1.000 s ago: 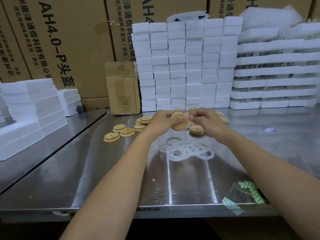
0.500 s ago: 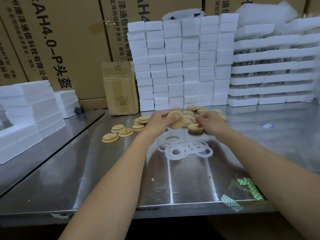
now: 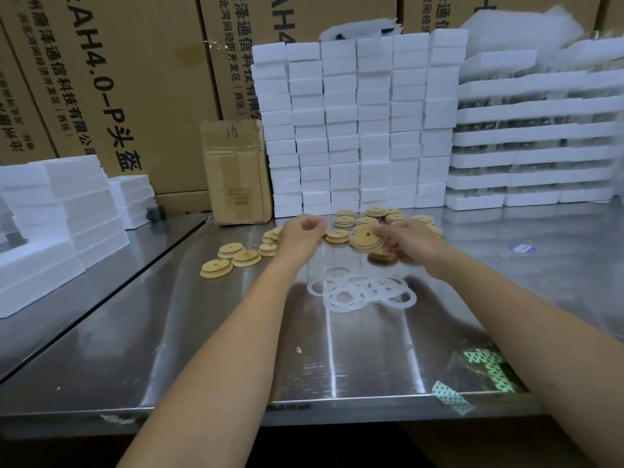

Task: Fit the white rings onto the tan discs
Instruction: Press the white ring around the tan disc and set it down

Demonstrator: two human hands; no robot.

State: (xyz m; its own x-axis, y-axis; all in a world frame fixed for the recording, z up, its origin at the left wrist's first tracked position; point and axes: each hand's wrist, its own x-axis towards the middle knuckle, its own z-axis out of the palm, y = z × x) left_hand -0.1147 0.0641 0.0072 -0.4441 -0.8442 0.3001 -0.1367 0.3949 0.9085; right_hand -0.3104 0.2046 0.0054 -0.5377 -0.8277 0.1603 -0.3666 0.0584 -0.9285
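L hand (image 3: 302,236) is seen at 11 o'clock of the white rings (image 3: 361,292), which are piled flat mid-table. Its fingers are curled in, w/ nothing visibly held. A tan disc (image 3: 366,237) is pinched at its edge by R hand (image 3: 410,244) at 1 o'clock of the rings. It is blurred, so a ring on it can't be told. Loose discs (image 3: 231,248) are spread at 10 and 12 o'clock on the steel table (image 3: 202,349).

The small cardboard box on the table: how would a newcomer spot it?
Find the wall of white foam blocks at the back of the steel table. The small box stands upright at that wall's left end. Unlike the huge printed cartons behind it, it is small, with "10" marked near its top.
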